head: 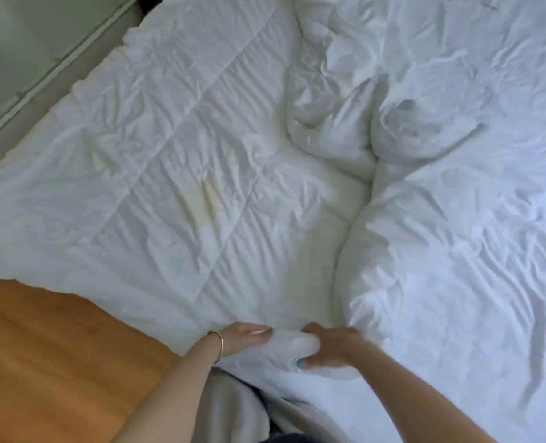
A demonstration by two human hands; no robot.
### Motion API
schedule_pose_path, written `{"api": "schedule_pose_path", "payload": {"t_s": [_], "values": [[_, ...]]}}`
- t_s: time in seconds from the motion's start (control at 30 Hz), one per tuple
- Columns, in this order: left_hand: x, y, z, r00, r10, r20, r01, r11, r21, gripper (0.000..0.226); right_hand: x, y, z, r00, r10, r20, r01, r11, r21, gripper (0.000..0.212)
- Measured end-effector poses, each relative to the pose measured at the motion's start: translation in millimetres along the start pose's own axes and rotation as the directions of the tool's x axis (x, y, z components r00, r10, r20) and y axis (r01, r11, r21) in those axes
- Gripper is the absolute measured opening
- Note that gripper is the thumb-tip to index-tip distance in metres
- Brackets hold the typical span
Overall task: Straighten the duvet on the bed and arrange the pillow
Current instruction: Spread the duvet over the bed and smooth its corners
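To the left of my hands lies the wooden floor (51, 356), orange-brown, running up to the bed's near edge. My left hand (243, 342) wears a thin bracelet (219, 345) at the wrist and holds the near edge of the white quilted bedding (175, 187); its fingers (260, 334) are curled round a fold of the cloth, one teal nail showing. Just beside it, my right hand (327, 351) grips the same fold, fingers (310, 362) wrapped under it, so the bunched cloth sits between the two hands. Beyond my fingers the quilted layer spreads flat but creased, with a yellowish stain (209, 199) up and to the left. Up and to the right, the duvet (457, 219) lies rumpled, heaped in thick folds, its turned-back edge curving down to touch my right hand. I cannot make out a pillow among the white folds.
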State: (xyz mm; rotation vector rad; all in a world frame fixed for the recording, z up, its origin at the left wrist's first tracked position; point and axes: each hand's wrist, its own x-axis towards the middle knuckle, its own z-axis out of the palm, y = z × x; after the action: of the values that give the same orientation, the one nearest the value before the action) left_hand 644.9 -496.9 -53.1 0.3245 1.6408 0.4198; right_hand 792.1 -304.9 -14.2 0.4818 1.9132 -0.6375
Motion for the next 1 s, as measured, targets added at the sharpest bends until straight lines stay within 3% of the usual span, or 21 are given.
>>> {"api": "schedule_pose_path", "payload": {"t_s": [0.1, 0.2, 0.3, 0.4, 0.47, 0.6, 0.63, 0.7, 0.77, 0.8, 0.9, 1.0], "values": [[-6.4, -20.1, 10.5, 0.995, -0.103, -0.006, 0.103, 0.994, 0.044, 0.088, 12.0, -5.7, 48.1, 0.998, -0.017, 0.067, 0.01, 0.996, 0.092, 0.114], [-2.8, -4.7, 3.4, 0.985, -0.17, 0.007, 0.166, 0.97, 0.178, 0.096, 17.1, -5.0, 43.3, 0.998, -0.059, 0.016, 0.06, 0.998, -0.018, 0.117], [10.8, 25.7, 3.3, 0.993, -0.086, -0.076, 0.103, 0.961, 0.258, 0.082, 17.4, 0.1, 10.3, 0.978, -0.115, -0.173, 0.093, 0.987, -0.131, 0.095], [26.0, 67.1, 14.3, 0.988, 0.091, -0.124, -0.058, 0.967, 0.249, 0.063, 16.3, 16.2, -19.0, 0.91, -0.045, -0.412, 0.023, 0.998, -0.058, 0.063], [33.4, 98.2, 26.8, 0.966, 0.211, -0.149, -0.172, 0.956, 0.237, 0.054, 12.5, 35.2, -29.9, 0.82, -0.05, -0.57, -0.034, 0.99, -0.135, 0.041], [42.0, 156.9, 51.1, 0.905, 0.399, -0.144, -0.364, 0.905, 0.221, 0.049, -13.8, 79.4, -39.4, 0.469, -0.152, -0.87, -0.183, 0.947, -0.264, 0.026], [42.8, 169.9, 59.4, 0.896, 0.427, -0.124, -0.4, 0.896, 0.195, 0.051, -22.9, 91.2, -41.2, 0.4, -0.083, -0.913, -0.236, 0.953, -0.19, 0.026], [43.7, 192.7, 79.6, 0.891, 0.452, -0.048, -0.442, 0.887, 0.137, 0.069, -38.3, 117.1, -42.3, 0.335, 0.23, -0.914, -0.224, 0.961, 0.16, 0.044], [45.2, 211.7, 104.2, 0.896, 0.441, 0.039, -0.44, 0.876, 0.196, 0.095, -49.5, 149.6, -35.1, 0.426, 0.483, -0.765, -0.057, 0.858, 0.51, 0.055], [46.7, 219.8, 117.4, 0.896, 0.441, 0.041, -0.435, 0.857, 0.278, 0.106, -55.5, 166.9, -29.9, 0.511, 0.491, -0.705, 0.027, 0.811, 0.585, 0.057], [54.1, 237.5, 152.4, 0.877, 0.468, -0.106, -0.381, 0.813, 0.439, 0.119, -72.1, 215.7, -10.3, 0.672, 0.34, -0.658, 0.095, 0.841, 0.532, 0.072], [60.6, 252.7, 177.0, 0.788, 0.536, -0.302, -0.376, 0.808, 0.454, 0.113, -79.7, 260.3, 7.0, 0.713, 0.367, -0.597, -0.112, 0.901, 0.419, 0.11]]}}
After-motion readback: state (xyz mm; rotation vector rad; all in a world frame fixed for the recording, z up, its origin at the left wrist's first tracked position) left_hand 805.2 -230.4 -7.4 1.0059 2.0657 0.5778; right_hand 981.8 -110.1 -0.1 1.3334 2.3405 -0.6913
